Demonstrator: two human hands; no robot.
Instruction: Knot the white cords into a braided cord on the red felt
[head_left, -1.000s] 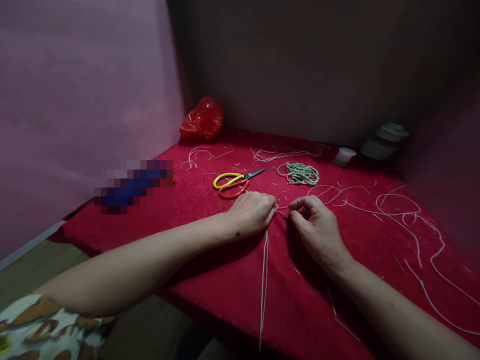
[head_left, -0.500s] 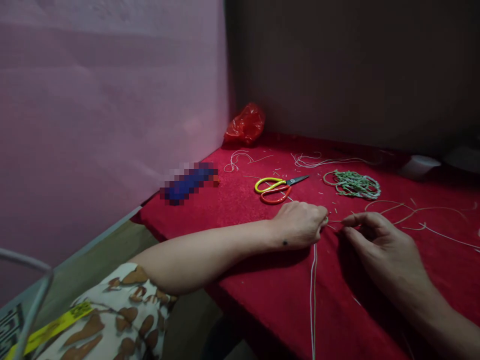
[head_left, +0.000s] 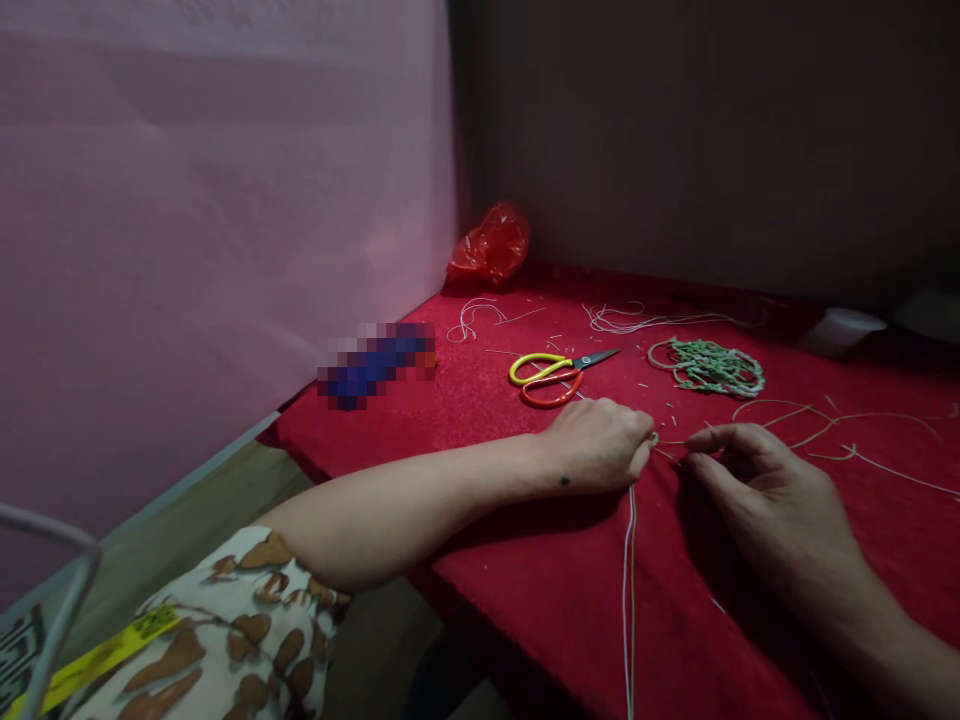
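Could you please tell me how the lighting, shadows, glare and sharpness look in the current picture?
Head view: dim light, with the back wall nearly black; head view: small highlights on the red bag; head view: dark shadow beneath the right hand; head view: the blue thing is pixelated, its details hidden; head view: the cup looks soft and faint.

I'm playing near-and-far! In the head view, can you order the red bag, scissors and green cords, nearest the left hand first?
1. Scissors, just beyond, slightly left.
2. Green cords, beyond, to the right.
3. Red bag, far back, left.
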